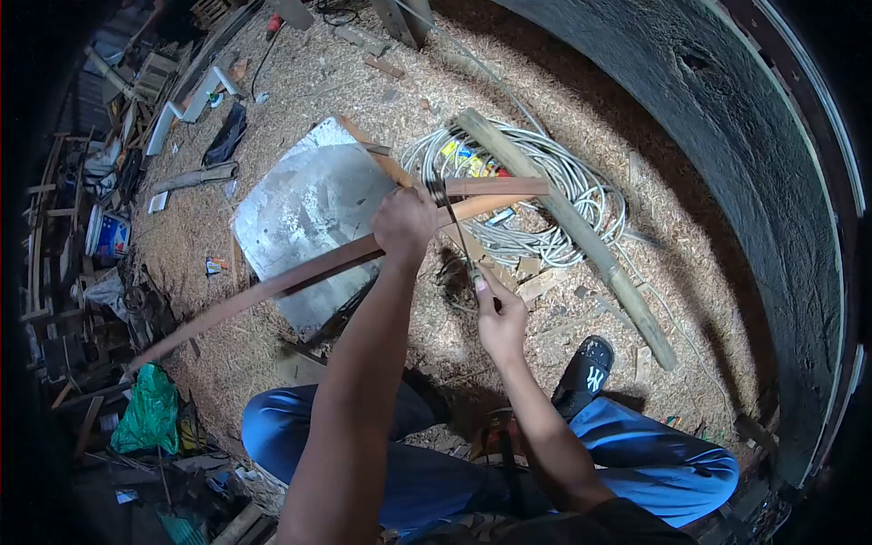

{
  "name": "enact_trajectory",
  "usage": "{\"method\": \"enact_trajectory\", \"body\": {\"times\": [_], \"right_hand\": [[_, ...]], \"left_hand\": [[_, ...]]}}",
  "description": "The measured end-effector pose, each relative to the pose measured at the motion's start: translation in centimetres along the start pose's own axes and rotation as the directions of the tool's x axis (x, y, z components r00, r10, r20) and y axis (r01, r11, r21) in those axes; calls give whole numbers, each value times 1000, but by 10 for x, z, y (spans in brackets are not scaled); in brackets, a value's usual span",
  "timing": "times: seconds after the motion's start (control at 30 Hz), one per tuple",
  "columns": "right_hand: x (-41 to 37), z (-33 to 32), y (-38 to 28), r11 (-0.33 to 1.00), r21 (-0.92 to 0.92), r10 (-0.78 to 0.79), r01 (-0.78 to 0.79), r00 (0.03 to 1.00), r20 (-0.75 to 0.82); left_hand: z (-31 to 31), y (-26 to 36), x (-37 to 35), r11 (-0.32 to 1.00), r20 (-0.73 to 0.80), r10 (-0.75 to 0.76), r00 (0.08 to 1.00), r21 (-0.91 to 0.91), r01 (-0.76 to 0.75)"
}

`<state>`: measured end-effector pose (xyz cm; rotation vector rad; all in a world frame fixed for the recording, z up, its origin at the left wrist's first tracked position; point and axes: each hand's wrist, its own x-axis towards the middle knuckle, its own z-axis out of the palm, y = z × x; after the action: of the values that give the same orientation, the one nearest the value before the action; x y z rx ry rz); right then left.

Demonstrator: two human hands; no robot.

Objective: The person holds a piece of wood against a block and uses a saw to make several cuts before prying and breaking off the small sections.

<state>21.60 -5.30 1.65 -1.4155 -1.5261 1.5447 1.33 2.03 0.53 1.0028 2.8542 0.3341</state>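
Note:
My left hand (pixel 405 222) is closed in a fist round a long reddish-brown wooden strip (pixel 272 289), pressing it over a grey metal sheet (pixel 318 195). In my right hand (pixel 501 320) is the handle of a thin, long blade seen nearly edge-on, which looks like a hand saw (pixel 464 238). Its blade points away from me and crosses the wood just right of my left fist; its teeth cannot be made out. Beyond the blade, a reddish wooden piece (pixel 498 186) and an orange-toned strip (pixel 495 205) reach over a round pole (pixel 568 222).
A coil of grey cable (pixel 595 204) lies beneath the pole on ground covered in wood shavings. A dark curved wall (pixel 727 136) rises on the right. Scrap wood, a paint bucket (pixel 109 234) and a green plastic bag (pixel 148 411) crowd the left. My sandalled foot (pixel 586 372) is nearby.

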Motion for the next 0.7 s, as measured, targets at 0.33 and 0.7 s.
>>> {"method": "enact_trajectory", "body": {"times": [0.33, 0.7], "right_hand": [[-2, -12, 8, 999, 1, 33, -33, 999, -11], [18, -10, 7, 996, 79, 32, -35, 999, 33]], "left_hand": [[0, 2, -1, 999, 70, -4, 998, 40, 1], [-1, 0, -6, 991, -102, 128, 986, 37, -125]]}}
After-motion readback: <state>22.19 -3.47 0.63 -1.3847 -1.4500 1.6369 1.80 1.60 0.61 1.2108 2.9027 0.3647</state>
